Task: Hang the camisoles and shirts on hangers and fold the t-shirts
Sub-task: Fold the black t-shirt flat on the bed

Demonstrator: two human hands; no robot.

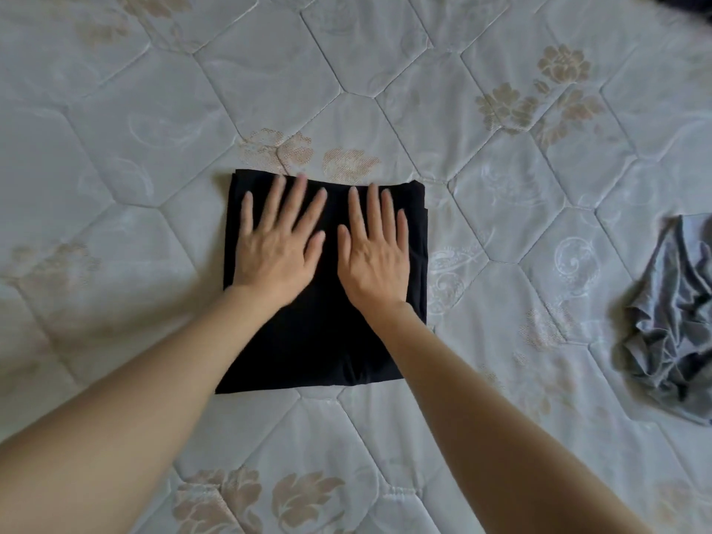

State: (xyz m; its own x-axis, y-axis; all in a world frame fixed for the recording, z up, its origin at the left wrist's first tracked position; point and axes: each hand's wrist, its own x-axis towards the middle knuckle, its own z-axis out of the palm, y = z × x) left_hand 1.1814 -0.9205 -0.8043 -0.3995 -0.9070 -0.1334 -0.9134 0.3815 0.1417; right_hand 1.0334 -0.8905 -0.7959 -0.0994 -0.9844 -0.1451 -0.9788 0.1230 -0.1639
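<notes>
Left hand (275, 250), right hand (371, 252) flat, fingers straight, pressing folded black t-shirt (327, 341); no writing legible.

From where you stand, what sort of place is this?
Likely a bedroom: both hands press a folded black t-shirt on a bare quilted mattress, with a crumpled grey garment lying to the right.

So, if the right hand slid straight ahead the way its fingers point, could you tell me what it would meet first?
The right hand lies flat on the folded black t-shirt. Straight ahead it would cross the shirt's far edge onto the bare quilted mattress; nothing else seems to lie in that line.
</notes>
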